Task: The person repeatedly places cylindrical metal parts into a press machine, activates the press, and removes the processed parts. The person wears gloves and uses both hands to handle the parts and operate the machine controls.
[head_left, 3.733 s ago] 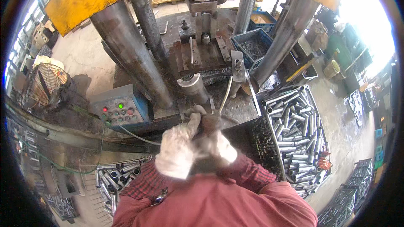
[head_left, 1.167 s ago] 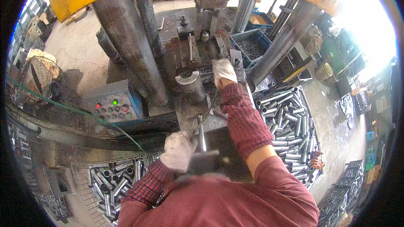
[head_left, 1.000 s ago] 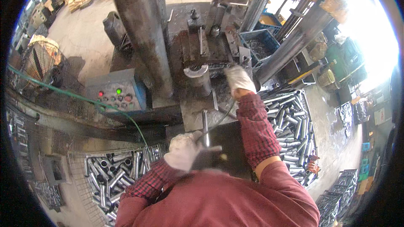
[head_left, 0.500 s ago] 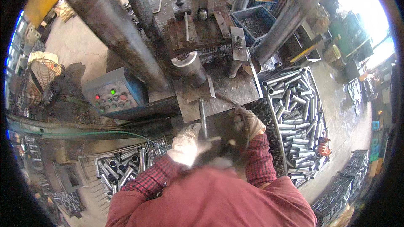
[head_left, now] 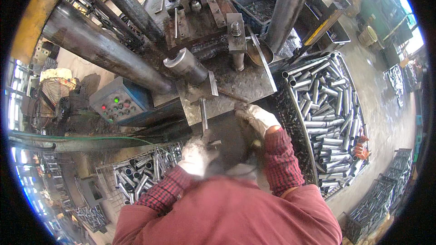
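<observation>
My left hand point(head_left: 195, 154), in a white work glove, is closed beside the lower end of a slim metal rod point(head_left: 204, 114) that sticks out from the machine's front block. A small metal crosspiece point(head_left: 215, 144) shows by its fingers; what they grip is hidden. My right hand point(head_left: 257, 119), in a dirty white glove, is closed at the near end of a dark thin bar point(head_left: 232, 95) lying over the plate's edge. Behind the rod stands a thick steel cylinder point(head_left: 188, 67) with a scooped top, on the metal bed plate point(head_left: 254, 81).
A bin of cut metal tubes point(head_left: 329, 122) stands at the right, a wire basket of tubes point(head_left: 141, 174) at the left. A control box point(head_left: 121, 102) with lit buttons sits left of the plate. Thick steel columns point(head_left: 106, 52) rise around the press. A blue crate point(head_left: 256, 7) stands behind.
The view has swung, so the machine sits further left and lower. My right hand is nearer the plate's front edge, still at the dark bar; my left hand stays by the rod.
</observation>
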Demonstrator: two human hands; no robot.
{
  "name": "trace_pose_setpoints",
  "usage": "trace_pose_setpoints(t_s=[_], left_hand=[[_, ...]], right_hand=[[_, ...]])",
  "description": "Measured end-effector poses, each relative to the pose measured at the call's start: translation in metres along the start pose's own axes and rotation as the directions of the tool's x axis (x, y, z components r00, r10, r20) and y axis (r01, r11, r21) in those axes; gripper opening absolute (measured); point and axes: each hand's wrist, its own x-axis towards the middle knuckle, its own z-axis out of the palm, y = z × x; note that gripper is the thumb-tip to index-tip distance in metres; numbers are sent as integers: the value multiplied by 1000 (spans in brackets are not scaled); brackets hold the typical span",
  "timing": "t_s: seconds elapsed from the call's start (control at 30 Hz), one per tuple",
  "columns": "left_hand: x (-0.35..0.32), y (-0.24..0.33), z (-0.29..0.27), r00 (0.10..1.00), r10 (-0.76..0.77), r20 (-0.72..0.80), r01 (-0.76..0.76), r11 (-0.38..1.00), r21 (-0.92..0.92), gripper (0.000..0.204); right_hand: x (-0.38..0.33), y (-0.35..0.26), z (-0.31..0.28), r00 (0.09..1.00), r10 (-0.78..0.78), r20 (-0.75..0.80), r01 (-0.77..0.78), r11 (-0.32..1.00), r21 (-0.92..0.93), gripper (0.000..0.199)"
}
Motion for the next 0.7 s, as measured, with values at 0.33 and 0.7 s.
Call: trace_pose_setpoints(t_s=[0.33,0.7], left_hand=[[-5,-3,4,982,-103,-159,69,977,-202,70],[-30,-81,16,991,11,-131,-76,863,-500,64]], right_hand=[[23,-6,-5,988,-147,-37,123,924,-363,30],[47,-233,-12,850,-217,480,522,463,-716,19]])
